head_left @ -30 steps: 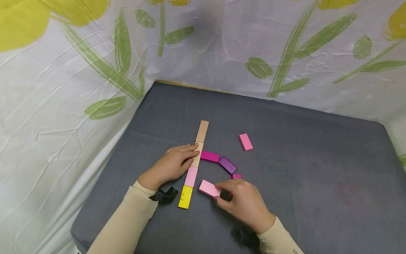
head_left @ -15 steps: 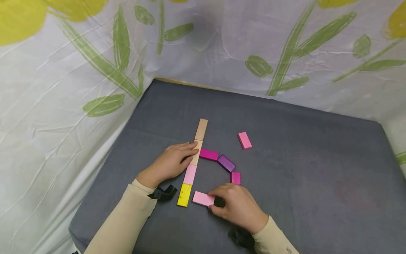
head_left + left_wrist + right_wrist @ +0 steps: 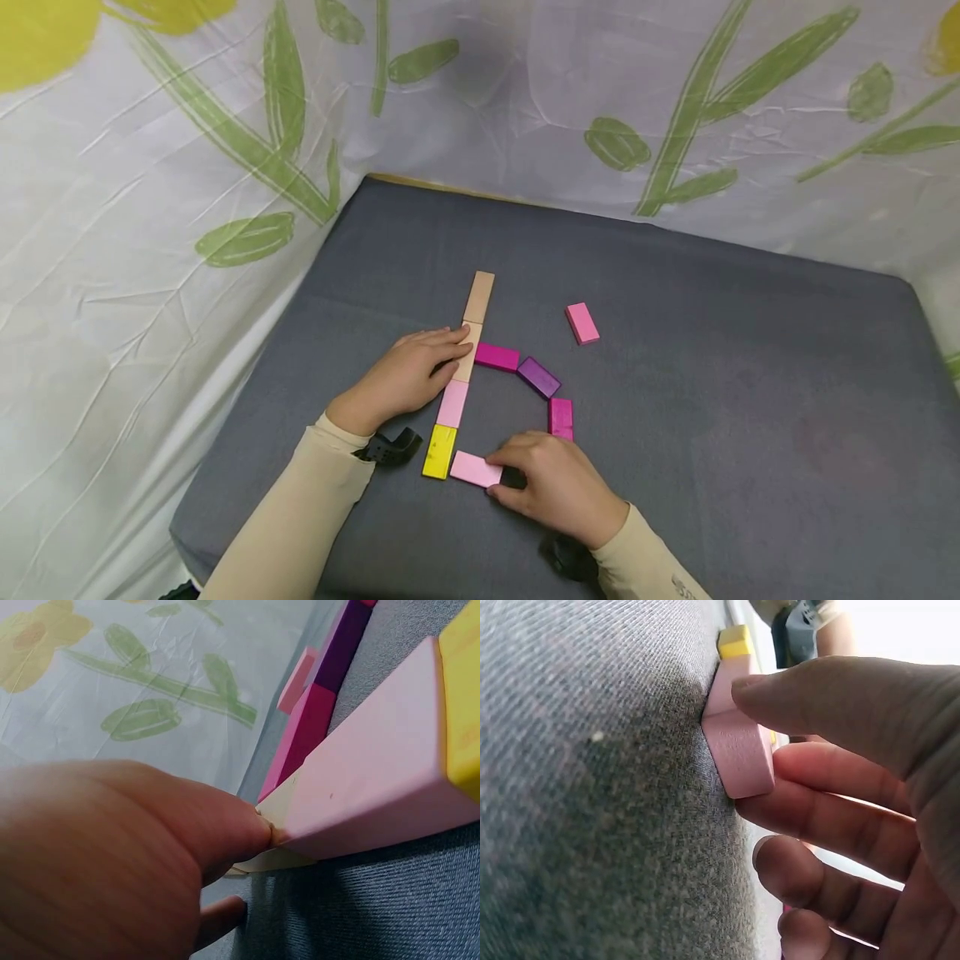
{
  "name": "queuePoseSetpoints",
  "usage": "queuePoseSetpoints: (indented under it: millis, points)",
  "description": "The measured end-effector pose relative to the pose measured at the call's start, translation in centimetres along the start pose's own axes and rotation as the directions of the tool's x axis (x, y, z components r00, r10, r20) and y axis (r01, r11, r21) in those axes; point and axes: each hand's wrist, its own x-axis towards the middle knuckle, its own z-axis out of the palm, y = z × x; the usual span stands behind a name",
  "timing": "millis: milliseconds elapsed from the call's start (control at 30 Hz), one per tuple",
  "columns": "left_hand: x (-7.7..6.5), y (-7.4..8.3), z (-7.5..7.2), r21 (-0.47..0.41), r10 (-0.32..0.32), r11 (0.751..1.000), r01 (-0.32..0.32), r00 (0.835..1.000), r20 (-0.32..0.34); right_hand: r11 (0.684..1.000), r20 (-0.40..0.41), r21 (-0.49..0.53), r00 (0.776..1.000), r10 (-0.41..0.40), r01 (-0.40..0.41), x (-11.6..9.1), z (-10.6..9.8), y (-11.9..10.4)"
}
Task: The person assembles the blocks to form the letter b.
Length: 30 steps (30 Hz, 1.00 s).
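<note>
Pinching pink block | right fingers narrowly parted | left fingers touching beige block

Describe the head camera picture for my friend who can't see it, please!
A person's right hand pinches a pale pink block beside the yellow block in a straight row. The left hand rests on that row, and magenta and purple blocks curve from it over a gray table.

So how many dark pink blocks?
2: the farther dark pink block beside the cream block, the nearer dark pink block next to the purple block, near the right hand, which may hide more.
</note>
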Motion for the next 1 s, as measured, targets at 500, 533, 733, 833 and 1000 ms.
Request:
queuePoseSetpoints:
  millis: [500,533,733,833,1000]
  points:
    - [0.10,0.21,-0.31,-0.010,-0.004,1.000,0.004,1.000,0.006,1.000,0.027,-0.003,1.000,-0.016,0.017,0.27,0.06,0.06]
    - [0.12,0.18,-0.31,-0.009,-0.005,1.000,0.005,1.000,0.006,1.000,0.031,-0.001,0.999,-0.013,0.013,0.31,0.04,0.05]
    - [0.12,-0.01,-0.16,0.001,0.000,1.000,0.000,1.000,-0.001,1.000,0.031,-0.005,1.000,-0.004,0.004,0.41,0.08,0.01]
    - [0.12,-0.05,-0.10,0.002,0.002,1.000,-0.002,1.000,-0.002,1.000,0.023,-0.005,1.000,0.000,0.000,0.34,0.12,-0.04]
    - [0.00,0.18,-0.19,0.001,0.001,1.000,-0.001,1.000,0.007,1.000,-0.004,0.000,1.000,0.021,-0.021,0.11,-0.27,-0.04]
